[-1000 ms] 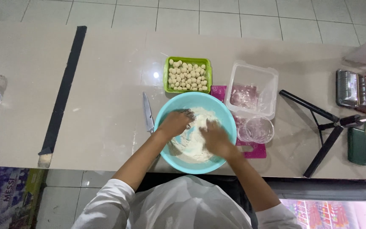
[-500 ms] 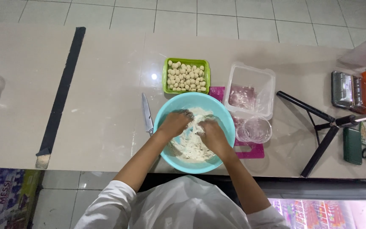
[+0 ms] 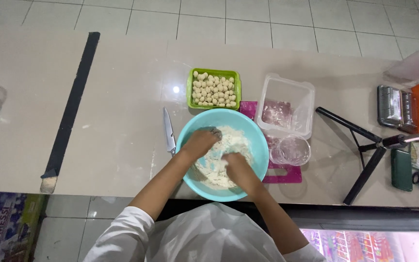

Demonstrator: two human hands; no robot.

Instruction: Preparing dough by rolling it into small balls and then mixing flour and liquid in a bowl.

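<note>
A light blue bowl (image 3: 260, 145) sits near the counter's front edge, holding a crumbly white floury mixture (image 3: 231, 141). My left hand (image 3: 201, 143) is down in the bowl at its left side, fingers curled into the mixture. My right hand (image 3: 236, 165) works the lower middle of the bowl, dusted white and pressed into the mixture. Both hands lie close together, with flour clinging to the fingers.
A knife (image 3: 169, 131) lies left of the bowl. Behind it are a green tray of pale balls (image 3: 214, 89), a clear plastic box with pink meat (image 3: 287, 106), a clear cup (image 3: 291, 150) and a pink board (image 3: 282, 173). A black tripod (image 3: 364, 145) stands at right.
Both hands have shifted inside the bowl: the right hand slid lower toward the middle, the left hand stayed at the upper left. The mixture has been pushed about.
</note>
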